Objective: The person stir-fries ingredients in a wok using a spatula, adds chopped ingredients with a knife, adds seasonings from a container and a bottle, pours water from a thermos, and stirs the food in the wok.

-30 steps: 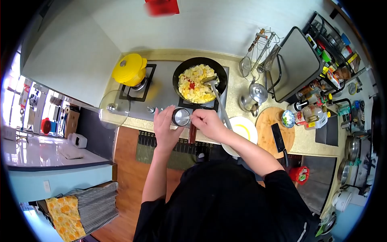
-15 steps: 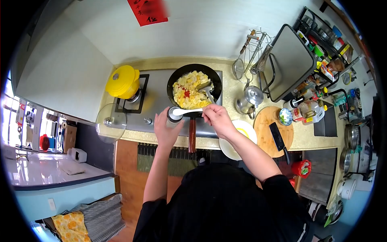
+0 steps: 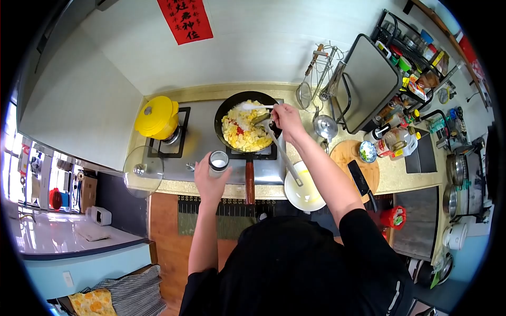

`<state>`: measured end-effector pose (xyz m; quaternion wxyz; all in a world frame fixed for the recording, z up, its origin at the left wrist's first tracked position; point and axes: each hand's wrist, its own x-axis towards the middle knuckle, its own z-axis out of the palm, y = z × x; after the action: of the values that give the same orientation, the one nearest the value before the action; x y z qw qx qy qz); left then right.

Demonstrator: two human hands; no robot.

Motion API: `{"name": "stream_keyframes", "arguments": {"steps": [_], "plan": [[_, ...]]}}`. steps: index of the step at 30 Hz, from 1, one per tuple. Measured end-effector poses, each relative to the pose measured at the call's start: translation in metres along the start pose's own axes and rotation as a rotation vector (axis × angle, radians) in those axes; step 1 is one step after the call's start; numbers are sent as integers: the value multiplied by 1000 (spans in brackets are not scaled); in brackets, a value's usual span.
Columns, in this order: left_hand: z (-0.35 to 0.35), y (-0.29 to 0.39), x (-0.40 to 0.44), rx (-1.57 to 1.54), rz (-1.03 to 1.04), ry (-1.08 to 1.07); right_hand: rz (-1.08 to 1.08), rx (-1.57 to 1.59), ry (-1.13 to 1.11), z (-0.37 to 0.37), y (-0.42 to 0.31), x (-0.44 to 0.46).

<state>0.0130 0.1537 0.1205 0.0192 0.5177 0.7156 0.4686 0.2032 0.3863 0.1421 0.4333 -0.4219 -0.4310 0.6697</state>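
My left hand point(image 3: 209, 181) is wrapped round a small glass jar point(image 3: 219, 160) with white contents, in front of the stove. With closed fingers, my right hand point(image 3: 288, 120) holds a white spoon point(image 3: 256, 107) by its handle; the spoon's bowl is over the far part of the black frying pan point(image 3: 218, 124). Yellow and white pieces of food point(image 3: 243, 138) with a small red heap fill the pan. A metal spatula point(image 3: 284, 158) rests in it, its handle reaching toward the white plate point(image 3: 301, 199). The pan's brown handle point(image 3: 250, 181) points toward me.
A yellow pot point(image 3: 157, 117) stands on the left burner, with a glass lid point(image 3: 143, 171) nearer me. To the right are a metal pot point(image 3: 325, 127), a round wooden board point(image 3: 345, 152) with a black cleaver point(image 3: 359, 178) and small bowl point(image 3: 367, 151), and several bottles point(image 3: 399, 143).
My right hand has lifted the spoon out of the jar and carried it up and right, over the pan. The jar remains in my left hand. The view has shifted.
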Motion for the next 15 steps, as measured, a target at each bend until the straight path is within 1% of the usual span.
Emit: {"name": "stream_keyframes", "arguments": {"steps": [4, 9, 12, 15], "plan": [[-11, -10, -6, 22, -26, 6, -23, -28, 61, -7, -5, 18], [-18, -20, -10, 52, -29, -7, -46, -14, 84, -6, -4, 29], [-20, -19, -10, 30, -41, -16, -32, -52, 102, -6, -3, 25], [-20, -18, -9, 32, -43, -15, -66, -120, 80, -4, 2, 14]]}}
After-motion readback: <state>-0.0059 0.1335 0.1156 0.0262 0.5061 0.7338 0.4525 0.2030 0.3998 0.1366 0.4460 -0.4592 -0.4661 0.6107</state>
